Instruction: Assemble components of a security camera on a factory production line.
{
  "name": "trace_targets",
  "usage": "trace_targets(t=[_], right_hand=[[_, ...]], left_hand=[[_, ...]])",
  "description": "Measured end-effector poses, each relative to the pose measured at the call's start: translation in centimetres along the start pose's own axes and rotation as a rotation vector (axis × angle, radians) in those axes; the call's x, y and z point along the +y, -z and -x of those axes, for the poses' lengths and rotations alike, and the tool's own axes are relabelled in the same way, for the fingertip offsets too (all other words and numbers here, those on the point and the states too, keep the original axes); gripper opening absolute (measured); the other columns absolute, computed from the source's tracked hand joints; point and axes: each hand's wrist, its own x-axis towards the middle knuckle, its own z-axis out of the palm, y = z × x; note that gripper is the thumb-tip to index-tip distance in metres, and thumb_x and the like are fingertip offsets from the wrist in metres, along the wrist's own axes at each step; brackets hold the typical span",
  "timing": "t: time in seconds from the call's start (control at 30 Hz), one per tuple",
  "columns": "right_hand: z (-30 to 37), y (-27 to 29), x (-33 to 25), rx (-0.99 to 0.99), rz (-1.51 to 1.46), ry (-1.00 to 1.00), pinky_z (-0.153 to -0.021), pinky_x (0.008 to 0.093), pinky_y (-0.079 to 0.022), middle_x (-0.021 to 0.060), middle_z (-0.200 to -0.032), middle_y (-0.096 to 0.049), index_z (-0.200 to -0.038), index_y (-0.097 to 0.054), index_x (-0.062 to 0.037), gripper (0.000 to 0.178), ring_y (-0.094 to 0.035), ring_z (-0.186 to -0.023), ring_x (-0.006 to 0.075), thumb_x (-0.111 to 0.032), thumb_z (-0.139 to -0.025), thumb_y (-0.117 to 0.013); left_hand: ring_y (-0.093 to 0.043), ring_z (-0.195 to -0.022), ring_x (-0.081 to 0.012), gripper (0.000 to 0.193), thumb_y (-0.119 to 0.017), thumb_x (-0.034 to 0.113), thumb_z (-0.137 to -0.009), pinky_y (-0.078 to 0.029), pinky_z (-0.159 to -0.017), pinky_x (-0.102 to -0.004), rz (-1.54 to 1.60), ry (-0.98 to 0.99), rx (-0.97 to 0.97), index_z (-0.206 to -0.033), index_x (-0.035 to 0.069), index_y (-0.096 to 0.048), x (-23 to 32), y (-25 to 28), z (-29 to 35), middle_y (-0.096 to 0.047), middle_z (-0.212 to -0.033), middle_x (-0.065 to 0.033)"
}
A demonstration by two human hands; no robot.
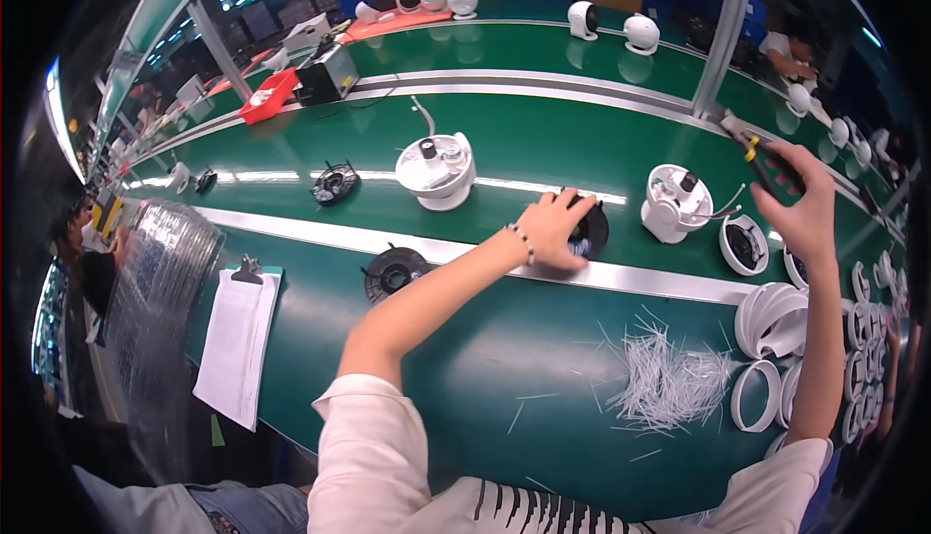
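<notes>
My left hand (555,230) reaches across to a black round plastic part (593,232) at the metal strip. Its fingers curl over the part, which they partly hide. At the right, my right hand (807,206) grips a pair of pliers (753,150) with dark handles and yellow marks, jaws pointing up and left. Between the hands stands an open white camera housing (676,202) with a loose cable. Another open white housing (435,172) is farther left. More black round parts lie nearby, one by the strip (396,274) and one farther back (335,183).
A heap of thin white strips (669,379) lies on the near table. White rings (754,395) and shells stack at the right. A clipboard (240,345) and clear plastic trays (160,282) are at the left. Finished white cameras (641,34) stand beyond the rail; other people work there.
</notes>
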Motion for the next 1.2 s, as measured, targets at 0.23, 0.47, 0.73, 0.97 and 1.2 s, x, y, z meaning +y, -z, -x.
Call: trace_targets(t=[0.23, 0.47, 0.73, 0.97, 1.2], right_hand=[[-2.7, -6.5, -4.4, -0.167, -0.062, 0.286, -0.067, 0.0323, -0.043, 0.0124, -0.079, -0.054, -0.088, -0.056, 0.0014, 0.039, -0.053, -0.074, 0.0269, -0.012, -0.051, -0.063], [-8.9, -17.4, -7.4, -0.242, 0.082, 0.527, -0.073, 0.0353, -0.041, 0.0111, -0.082, -0.054, -0.088, -0.058, -0.001, 0.043, -0.051, -0.082, 0.027, -0.018, -0.049, -0.066], [-14.2, -26.5, -8.6, -0.422, 0.218, 0.753, -0.072, 0.032, -0.039, 0.0069, -0.084, -0.052, -0.086, -0.059, -0.0066, 0.042, -0.05, -0.085, 0.022, -0.02, -0.048, -0.068], [-14.4, -28.3, -8.2, -0.554, 0.195, 0.825, -0.073, 0.0328, -0.039, 0.0087, -0.084, -0.053, -0.089, -0.057, -0.005, 0.047, -0.051, -0.084, 0.0239, -0.02, -0.046, -0.068], [-14.0, -28.1, -8.0, -0.552, 0.191, 0.808, -0.07, 0.0334, -0.041, 0.0083, -0.079, -0.053, -0.082, -0.059, -0.006, 0.039, -0.051, -0.081, 0.0241, -0.023, -0.049, -0.068]], left_hand=[[-0.036, -0.109, -0.0383, 0.09, -0.072, 0.039, -0.051, -0.035, -0.089, -0.0473, 0.053, -0.03, -0.269, -0.124, 0.005, -0.031, 4.0, 4.2, 12.1, -0.035, -0.12, -0.0216], [-0.035, -0.114, -0.0397, 0.073, -0.068, 0.047, -0.058, -0.035, -0.088, -0.0501, -0.024, 0.004, -0.052, -0.112, 0.004, -0.047, 4.8, 7.1, 13.6, -0.04, -0.121, -0.0191], [-0.051, -0.097, -0.0298, 0.028, -0.058, 0.009, -0.07, -0.042, -0.084, -0.0355, -0.252, 0.259, 0.502, -0.098, 0.006, -0.057, -17.2, 9.2, 6.5, -0.052, -0.108, -0.0135], [-0.06, -0.07, -0.0269, 0.011, -0.06, 0.012, -0.07, -0.048, -0.066, -0.0323, 0.081, 0.398, 0.237, -0.075, 0.003, -0.064, -19.2, 10.2, 3.4, -0.062, -0.074, -0.0134], [-0.059, -0.072, -0.0274, 0.009, -0.059, 0.012, -0.071, -0.047, -0.068, -0.0344, -0.018, 0.347, 0.237, -0.076, 0.005, -0.063, -16.8, 10.5, 1.6, -0.061, -0.074, -0.0124]])
